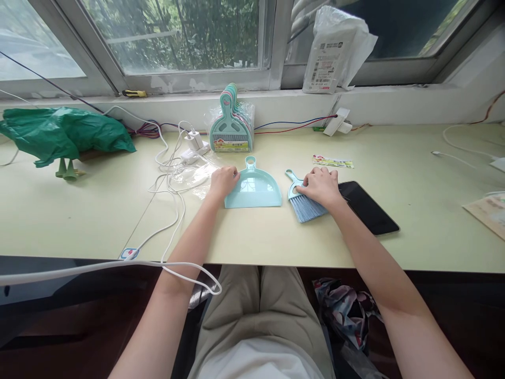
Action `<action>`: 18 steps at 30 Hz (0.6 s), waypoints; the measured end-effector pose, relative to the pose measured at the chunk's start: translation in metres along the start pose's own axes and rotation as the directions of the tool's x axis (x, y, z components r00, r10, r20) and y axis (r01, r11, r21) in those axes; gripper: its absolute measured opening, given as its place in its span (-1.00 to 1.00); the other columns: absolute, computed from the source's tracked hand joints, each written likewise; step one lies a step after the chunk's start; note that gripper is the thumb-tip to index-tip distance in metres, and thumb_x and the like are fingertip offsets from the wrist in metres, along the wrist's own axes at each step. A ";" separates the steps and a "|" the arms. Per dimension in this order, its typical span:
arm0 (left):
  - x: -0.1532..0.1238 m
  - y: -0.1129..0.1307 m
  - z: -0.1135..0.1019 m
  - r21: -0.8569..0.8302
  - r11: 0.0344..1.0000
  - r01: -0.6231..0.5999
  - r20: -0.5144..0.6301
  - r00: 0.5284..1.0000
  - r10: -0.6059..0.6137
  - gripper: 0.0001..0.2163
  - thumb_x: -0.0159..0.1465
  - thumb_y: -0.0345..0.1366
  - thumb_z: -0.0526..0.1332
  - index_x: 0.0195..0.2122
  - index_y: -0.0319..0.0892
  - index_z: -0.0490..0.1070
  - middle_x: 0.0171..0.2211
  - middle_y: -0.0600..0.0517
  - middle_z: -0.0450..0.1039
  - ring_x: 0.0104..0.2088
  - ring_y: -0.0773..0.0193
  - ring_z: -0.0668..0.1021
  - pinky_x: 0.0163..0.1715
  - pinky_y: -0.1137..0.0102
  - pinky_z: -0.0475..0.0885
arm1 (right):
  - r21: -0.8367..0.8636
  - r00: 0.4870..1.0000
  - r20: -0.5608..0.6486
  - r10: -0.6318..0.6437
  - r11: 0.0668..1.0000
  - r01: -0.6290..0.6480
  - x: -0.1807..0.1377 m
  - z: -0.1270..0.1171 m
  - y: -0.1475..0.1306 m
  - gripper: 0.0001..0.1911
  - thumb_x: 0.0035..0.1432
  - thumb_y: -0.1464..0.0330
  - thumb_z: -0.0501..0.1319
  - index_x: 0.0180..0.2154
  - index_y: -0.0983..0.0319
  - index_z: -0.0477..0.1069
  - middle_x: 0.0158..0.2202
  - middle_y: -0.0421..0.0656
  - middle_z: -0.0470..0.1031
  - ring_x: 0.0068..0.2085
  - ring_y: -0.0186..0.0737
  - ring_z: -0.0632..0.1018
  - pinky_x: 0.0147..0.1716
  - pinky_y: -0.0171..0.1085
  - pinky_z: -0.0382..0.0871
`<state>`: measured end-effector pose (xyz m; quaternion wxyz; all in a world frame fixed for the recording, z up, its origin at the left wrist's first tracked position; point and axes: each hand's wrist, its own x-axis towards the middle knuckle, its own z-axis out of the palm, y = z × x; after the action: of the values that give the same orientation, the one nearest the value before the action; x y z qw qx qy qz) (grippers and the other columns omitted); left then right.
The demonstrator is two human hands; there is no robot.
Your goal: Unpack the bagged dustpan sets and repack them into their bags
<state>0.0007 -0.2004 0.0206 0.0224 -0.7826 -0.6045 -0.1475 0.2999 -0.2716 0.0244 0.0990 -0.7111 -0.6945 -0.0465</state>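
Close to the middle of the table's (252, 242) front edge, we've got a light-blue brush (308, 209), bristles toward that edge. Our right hand (321, 187) is over it, thumb on its body and fingers bent; can't tell if that's a real pinch. A black tablet (371, 211) sits just right of it. Off to the left lies a matching dustpan (254, 190), flat, wide side facing us. Our left hand (224, 181) has fingers curled at its left rim, though we can't see how tight. Past those, there's a printed strip (333, 162), then a white plug (193, 139) and some upright packaged dustpan sets (228, 126) by the back edge.
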 end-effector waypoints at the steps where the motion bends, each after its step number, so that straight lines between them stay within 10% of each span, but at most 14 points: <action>1: 0.000 0.000 0.000 0.002 1.000 0.012 -0.004 1.000 -0.012 -0.75 0.31 -0.15 0.05 -0.32 -0.09 0.49 -0.29 -0.08 0.56 -0.27 0.09 0.53 -0.37 0.31 0.24 | -0.015 1.000 -0.004 0.002 1.000 -0.002 0.000 0.001 0.000 -0.65 0.01 0.09 0.20 -0.46 0.24 0.52 -0.20 0.04 0.43 -0.05 0.08 0.33 -0.04 0.03 0.09; 18: -0.015 0.039 -0.002 -0.040 0.999 -0.031 0.052 0.998 0.034 -0.74 0.30 -0.22 0.01 -0.39 -0.12 0.45 -0.39 -0.07 0.53 -0.34 0.12 0.53 -0.42 0.32 0.20 | 0.229 0.973 -0.222 0.067 0.973 -0.015 0.004 -0.006 -0.011 -0.77 0.05 0.17 0.20 -0.37 0.20 0.47 -0.12 -0.01 0.47 -0.01 0.07 0.38 -0.05 -0.04 0.10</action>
<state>0.0338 -0.2249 0.0238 -0.0065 -0.7962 -0.5891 -0.1380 0.2899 -0.2686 0.0321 0.2596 -0.6995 -0.6642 -0.0467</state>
